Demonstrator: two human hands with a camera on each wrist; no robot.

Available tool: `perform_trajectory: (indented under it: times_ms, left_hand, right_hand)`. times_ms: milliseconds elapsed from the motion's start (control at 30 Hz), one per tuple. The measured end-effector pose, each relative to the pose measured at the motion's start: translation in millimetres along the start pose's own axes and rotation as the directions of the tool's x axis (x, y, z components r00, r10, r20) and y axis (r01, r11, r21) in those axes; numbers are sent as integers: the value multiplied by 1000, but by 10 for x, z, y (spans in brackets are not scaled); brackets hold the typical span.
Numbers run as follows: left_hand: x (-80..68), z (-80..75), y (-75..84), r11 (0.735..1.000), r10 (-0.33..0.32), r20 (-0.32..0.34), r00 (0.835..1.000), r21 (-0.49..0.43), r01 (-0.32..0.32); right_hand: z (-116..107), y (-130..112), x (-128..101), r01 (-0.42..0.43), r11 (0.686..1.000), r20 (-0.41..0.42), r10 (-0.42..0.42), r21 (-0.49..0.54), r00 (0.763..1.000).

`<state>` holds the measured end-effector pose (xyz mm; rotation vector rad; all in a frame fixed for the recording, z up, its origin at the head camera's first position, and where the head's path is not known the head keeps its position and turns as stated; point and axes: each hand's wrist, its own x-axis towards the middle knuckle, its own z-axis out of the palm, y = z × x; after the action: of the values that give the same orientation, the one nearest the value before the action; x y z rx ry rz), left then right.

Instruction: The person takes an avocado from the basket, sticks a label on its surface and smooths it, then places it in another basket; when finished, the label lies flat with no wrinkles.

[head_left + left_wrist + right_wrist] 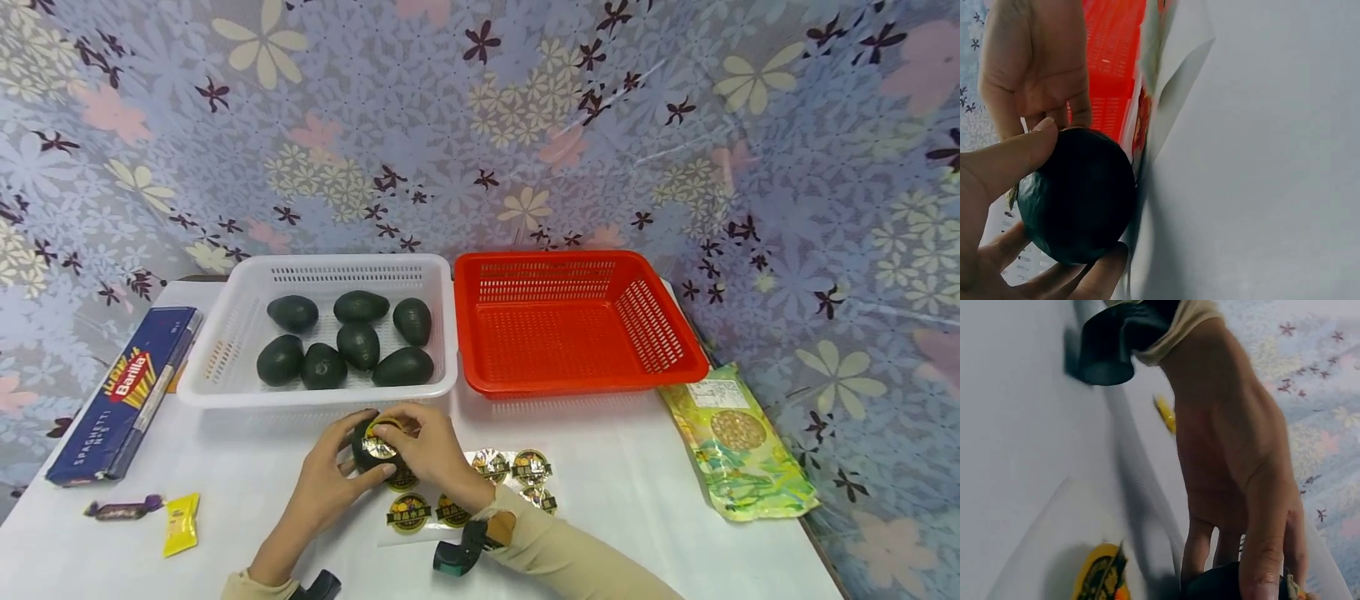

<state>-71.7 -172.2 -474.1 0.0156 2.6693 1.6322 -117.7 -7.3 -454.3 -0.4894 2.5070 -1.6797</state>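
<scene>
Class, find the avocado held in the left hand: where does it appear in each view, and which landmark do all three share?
Head: the avocado is below centre, slightly left, in front of the white basket.
Left wrist: large, lower left.
Right wrist: right of centre, cut off by the bottom edge.
Shared landmark: the flowered backdrop.

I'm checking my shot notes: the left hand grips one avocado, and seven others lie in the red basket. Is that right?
Not quite: the seven other avocados lie in the white basket, not the red basket, as the head view shows. The left hand does grip one avocado.
</scene>
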Motion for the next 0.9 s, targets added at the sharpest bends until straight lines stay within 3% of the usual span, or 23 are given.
perform_trajectory:
  times_ms: [100,267,400,500,600,733,833,900]
  left_hand:
    - [-12,8,-4,1000,-3,-3,1000,-5,3]
    - [-20,-4,-7,1000,22,-6,1000,-13,-22]
    - [-33,-21,-46,994,109,4,994,-23,-109]
    - [-39,-31,-82,978,205,36,978,-32,-204]
    - [-49,-39,-101,964,266,74,961,-21,-265]
    - [-76,-49,-91,966,259,101,961,-9,-259]
    - [-98,-59,-80,972,233,112,966,-13,-233]
    - [-110,-71,-72,975,221,112,969,-5,-222]
  right_hand:
    - [17,5,-9,77,994,-7,-78,-76,997]
    - [7,42,-6,188,951,-18,-198,-244,980]
    - [-12,74,-6,138,940,-52,-162,-310,985]
    - [-23,102,-19,83,937,-108,-127,-339,986]
    - [-29,140,-22,101,947,-119,-143,-305,982]
    - [-47,195,-10,169,966,-9,-174,-198,985]
    - [-96,222,2,158,978,141,-139,-138,980]
    - [-146,236,17,135,986,239,-108,-102,965]
